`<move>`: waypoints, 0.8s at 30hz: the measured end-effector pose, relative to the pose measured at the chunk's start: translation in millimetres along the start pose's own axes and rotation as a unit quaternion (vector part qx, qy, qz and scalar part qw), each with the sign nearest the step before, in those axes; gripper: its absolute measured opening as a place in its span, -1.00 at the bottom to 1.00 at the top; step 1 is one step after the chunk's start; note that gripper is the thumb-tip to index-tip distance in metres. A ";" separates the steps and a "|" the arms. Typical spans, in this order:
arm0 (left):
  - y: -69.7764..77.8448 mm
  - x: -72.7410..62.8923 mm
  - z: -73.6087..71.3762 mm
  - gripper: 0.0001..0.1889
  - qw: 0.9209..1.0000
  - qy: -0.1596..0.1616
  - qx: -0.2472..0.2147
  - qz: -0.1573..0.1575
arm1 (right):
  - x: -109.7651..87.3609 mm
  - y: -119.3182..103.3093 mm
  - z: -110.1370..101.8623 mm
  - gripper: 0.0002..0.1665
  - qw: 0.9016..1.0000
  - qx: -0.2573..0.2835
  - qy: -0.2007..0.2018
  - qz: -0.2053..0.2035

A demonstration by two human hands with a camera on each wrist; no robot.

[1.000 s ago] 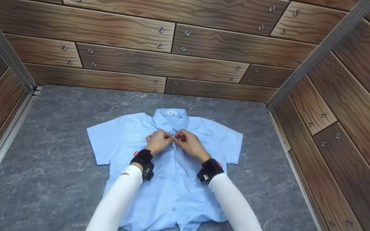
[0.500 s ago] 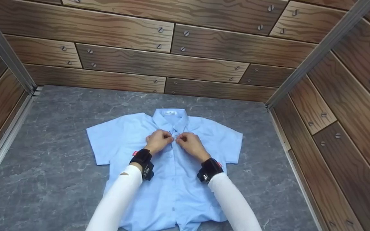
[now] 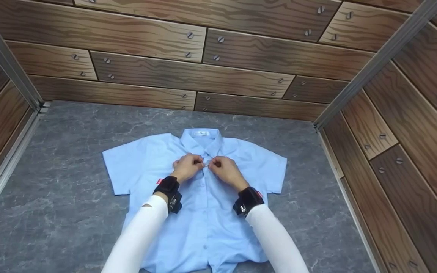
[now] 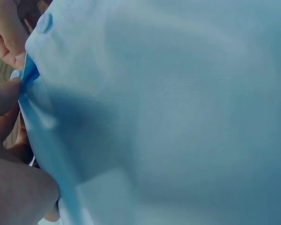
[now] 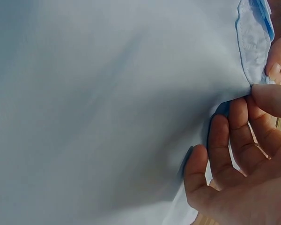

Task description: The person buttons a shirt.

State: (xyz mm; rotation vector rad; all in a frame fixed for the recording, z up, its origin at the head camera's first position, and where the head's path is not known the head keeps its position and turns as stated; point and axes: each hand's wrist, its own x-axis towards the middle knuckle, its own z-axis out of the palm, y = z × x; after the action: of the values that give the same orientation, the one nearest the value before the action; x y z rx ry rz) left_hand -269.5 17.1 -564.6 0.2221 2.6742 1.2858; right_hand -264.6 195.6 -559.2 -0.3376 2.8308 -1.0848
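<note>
A light blue short-sleeved shirt (image 3: 165, 227) lies front up, collar toward the back wall. My left hand (image 3: 188, 167) and right hand (image 3: 227, 172) meet at its front opening, just below the collar (image 3: 214, 145). In the left wrist view, the left hand (image 4: 18, 187) pinches the front edge beside a small button (image 4: 15, 74); another button (image 4: 44, 22) shows higher up. The right wrist view has the right hand (image 5: 243, 164) pinching the other edge between thumb and forefinger, its remaining fingers bent under the cloth. Whether a button sits in a buttonhole is hidden by the fingertips.
The shirt lies on a grey marbled surface (image 3: 63, 182). Wood-patterned panels (image 3: 146, 72) stand behind it and on both sides, with metal posts (image 3: 378, 64) at the corners. Lower down the shirt front, a button (image 3: 205, 247) is visible.
The right hand's fingertips have drawn slightly down and away from the left hand's, with a small gap between them now. The left hand and the shirt have hardly moved.
</note>
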 end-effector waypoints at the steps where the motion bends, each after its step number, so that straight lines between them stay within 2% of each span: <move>1: -0.3 0.0 -0.2 -0.86 1.000 -0.001 -0.003 -0.001 | 0.2 0.3 -0.1 -0.87 1.000 0.001 -0.001 0.001; 4: -0.9 -0.5 -0.9 -0.90 1.000 -0.001 -0.010 -0.003 | 0.7 0.7 -0.4 -0.87 1.000 0.000 -0.003 0.001; 7: -0.6 -0.5 -0.9 -0.86 1.000 0.000 -0.012 -0.003 | 0.7 0.8 -0.5 -0.86 1.000 -0.003 -0.003 0.000; 11: -0.4 -0.2 2.0 -0.81 1.000 0.026 -0.009 0.002 | -1.1 1.1 0.2 -0.85 1.000 -0.019 0.005 0.001; 14: -1.6 -1.1 4.0 -0.82 0.997 0.069 0.026 0.031 | -4.1 0.4 1.0 -0.79 0.999 -0.040 0.009 0.007; 17: -4.4 -1.5 4.2 -0.80 0.988 0.100 0.093 0.071 | -7.0 -1.8 2.2 -0.69 0.998 -0.063 0.005 0.010; 18: -5.2 -1.7 3.7 -0.79 0.985 0.102 0.117 0.079 | -7.7 -2.7 3.0 -0.65 0.997 -0.073 0.002 0.011; 21: -8.0 -1.0 2.6 -0.70 0.982 0.067 0.164 0.072 | -9.2 -4.7 6.6 -0.56 0.993 -0.121 -0.014 0.012; 24: -9.2 -0.1 1.3 -0.55 0.981 0.006 0.188 0.037 | -10.5 -6.7 10.1 -0.50 0.983 -0.178 -0.035 0.020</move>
State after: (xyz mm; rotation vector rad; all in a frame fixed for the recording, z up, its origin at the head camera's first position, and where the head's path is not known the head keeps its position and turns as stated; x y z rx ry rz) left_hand -269.6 12.4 -572.6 0.3630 2.9242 0.7865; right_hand -251.6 186.7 -562.1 -0.3334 2.9428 -0.5420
